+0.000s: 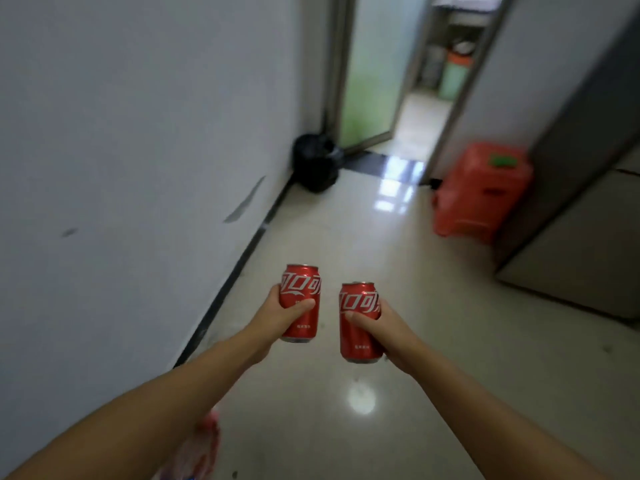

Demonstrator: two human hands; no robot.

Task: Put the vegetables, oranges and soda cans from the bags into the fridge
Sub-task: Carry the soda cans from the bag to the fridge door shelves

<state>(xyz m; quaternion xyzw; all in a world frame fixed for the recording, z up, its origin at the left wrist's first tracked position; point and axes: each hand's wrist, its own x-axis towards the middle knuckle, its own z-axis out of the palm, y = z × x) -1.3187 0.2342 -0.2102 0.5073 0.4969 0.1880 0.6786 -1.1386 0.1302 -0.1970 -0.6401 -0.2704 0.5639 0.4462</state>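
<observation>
Both hands grip upright red cans: left hand one soda can, right hand another can

1. the left hand shows only a thumb across the front of its red soda can; the other fingers are hidden behind the can.
2. the right hand likewise hides its fingers behind the second red can.
3. both forearms are cut off by the bottom edge.
4. a pink and white bag at the lower left is mostly hidden under the left forearm and cut by the edge; its contents cannot be told.
5. the grey cabinet or appliance on the right runs out of view.
6. the red plastic stool is blurred; the green thing on it cannot be identified.
7. the things beyond the doorway are too blurred to name.
</observation>
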